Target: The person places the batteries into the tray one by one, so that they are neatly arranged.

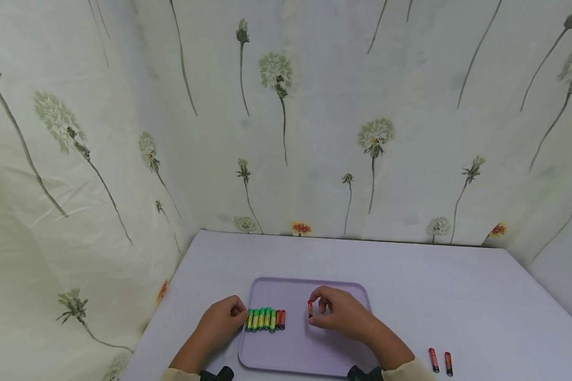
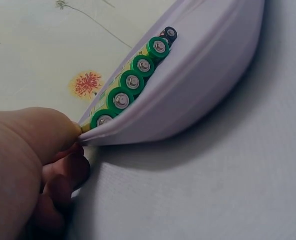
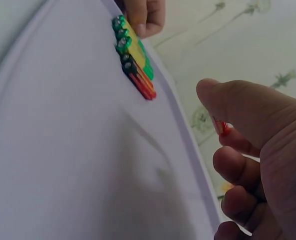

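At the left side of a lilac tray [image 1: 291, 357], several green-and-yellow batteries [image 1: 261, 319] lie side by side in a row. Two thinner red-and-black batteries [image 1: 280, 319] continue that row on its right. My left hand [image 1: 223, 321] pinches the tray's left rim beside the first green battery, thumb on top and fingers curled below in the left wrist view. Over the tray's right half, my right hand [image 1: 340, 313] holds a red battery [image 1: 310, 309] upright between thumb and fingertip. In the right wrist view the thumb covers most of that battery.
Two more red batteries [image 1: 440, 362] lie on the white table [image 1: 457, 296] to the right of the tray. Behind the table and to its left hangs a flower-patterned sheet [image 1: 324, 132]. The tray has a low raised rim.
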The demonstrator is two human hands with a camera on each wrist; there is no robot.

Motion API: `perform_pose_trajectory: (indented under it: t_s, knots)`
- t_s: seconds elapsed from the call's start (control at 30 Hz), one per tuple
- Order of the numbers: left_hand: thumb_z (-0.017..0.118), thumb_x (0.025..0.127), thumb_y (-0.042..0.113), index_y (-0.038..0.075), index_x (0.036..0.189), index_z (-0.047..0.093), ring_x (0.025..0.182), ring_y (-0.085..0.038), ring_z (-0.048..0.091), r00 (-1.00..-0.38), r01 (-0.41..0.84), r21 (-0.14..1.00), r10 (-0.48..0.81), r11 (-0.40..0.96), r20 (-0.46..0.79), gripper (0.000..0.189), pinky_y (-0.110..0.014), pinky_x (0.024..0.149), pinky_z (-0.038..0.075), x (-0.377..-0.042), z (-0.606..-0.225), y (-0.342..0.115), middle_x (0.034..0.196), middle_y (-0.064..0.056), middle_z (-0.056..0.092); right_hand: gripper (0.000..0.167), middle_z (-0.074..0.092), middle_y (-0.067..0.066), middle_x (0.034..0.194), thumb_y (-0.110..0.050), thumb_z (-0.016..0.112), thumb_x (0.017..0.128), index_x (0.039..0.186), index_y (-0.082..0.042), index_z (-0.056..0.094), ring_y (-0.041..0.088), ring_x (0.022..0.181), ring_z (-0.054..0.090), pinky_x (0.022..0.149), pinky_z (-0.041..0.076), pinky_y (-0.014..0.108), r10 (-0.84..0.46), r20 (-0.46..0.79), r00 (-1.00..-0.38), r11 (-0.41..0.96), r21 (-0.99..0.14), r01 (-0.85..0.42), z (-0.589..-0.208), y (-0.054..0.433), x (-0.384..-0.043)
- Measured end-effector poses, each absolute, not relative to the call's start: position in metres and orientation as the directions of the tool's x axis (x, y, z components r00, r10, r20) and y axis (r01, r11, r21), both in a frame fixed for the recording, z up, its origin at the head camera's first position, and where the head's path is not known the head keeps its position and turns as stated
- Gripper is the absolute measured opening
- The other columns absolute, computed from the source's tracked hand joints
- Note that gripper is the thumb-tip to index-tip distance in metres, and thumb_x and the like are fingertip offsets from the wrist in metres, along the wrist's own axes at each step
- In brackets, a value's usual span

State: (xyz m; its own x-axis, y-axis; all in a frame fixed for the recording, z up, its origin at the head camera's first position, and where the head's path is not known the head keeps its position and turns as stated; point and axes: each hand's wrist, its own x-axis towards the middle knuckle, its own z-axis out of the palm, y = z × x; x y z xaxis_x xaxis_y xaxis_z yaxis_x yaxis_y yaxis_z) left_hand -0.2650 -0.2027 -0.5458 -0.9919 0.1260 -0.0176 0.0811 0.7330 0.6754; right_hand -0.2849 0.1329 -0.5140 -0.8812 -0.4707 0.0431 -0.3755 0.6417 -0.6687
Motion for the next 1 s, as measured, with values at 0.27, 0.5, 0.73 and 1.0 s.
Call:
perform_pose_trajectory:
  t_s: [0.27,0.5,0.73,1.0]
  knots:
    - [0.070,0.099,0.032,0.022,0.092,0.065,0.076,-0.011,0.056,-0.994,0.059,0.669,0.105,0.741,-0.029,0.013,-0.034,0.071,0.044,-0.266,-0.550,-0.204,0.082,0.010,0.064,0.036,0.062,-0.007,0.086,-0.036,0.087,0.084,0.110,-0.022,0.066,0.009,0.074,0.055,0.067,0.046,0.029,-0.520,-0.012,-0.854,0.608,-0.708,-0.360,-0.522,0.107,-0.288]
    - [0.070,0.099,0.032,0.022,0.092,0.065,0.077,-0.011,0.057,-0.992,0.065,0.680,0.118,0.730,-0.032,0.013,-0.035,0.071,0.045,-0.266,-0.551,-0.203,0.082,0.010,0.064,0.036,0.061,-0.007,0.086,-0.038,0.087,0.083,0.109,-0.023,0.066,0.010,0.079,0.056,0.072,0.046,0.032,-0.531,-0.051,-0.846,0.631,-0.690,-0.354,-0.532,0.093,-0.287]
    - [0.070,0.099,0.031,0.023,0.092,0.065,0.076,-0.011,0.057,-0.994,0.063,0.671,0.110,0.738,-0.027,0.013,-0.035,0.071,0.045,-0.266,-0.550,-0.203,0.080,0.010,0.064,0.040,0.059,-0.008,0.086,-0.039,0.089,0.080,0.108,-0.021,0.066,0.010,0.079,0.053,0.072,0.044,0.032,-0.522,-0.047,-0.851,0.684,-0.619,-0.385,-0.536,0.084,-0.287]
    - [0.070,0.099,0.033,0.023,0.092,0.064,0.076,-0.011,0.056,-0.993,0.062,0.671,0.111,0.739,-0.030,0.013,-0.034,0.071,0.044,-0.266,-0.546,-0.204,0.081,0.010,0.064,0.043,0.055,-0.007,0.084,-0.039,0.089,0.080,0.109,-0.017,0.067,0.010,0.076,0.049,0.070,0.040,0.031,-0.514,-0.021,-0.858,0.712,-0.568,-0.413,-0.534,0.074,-0.286]
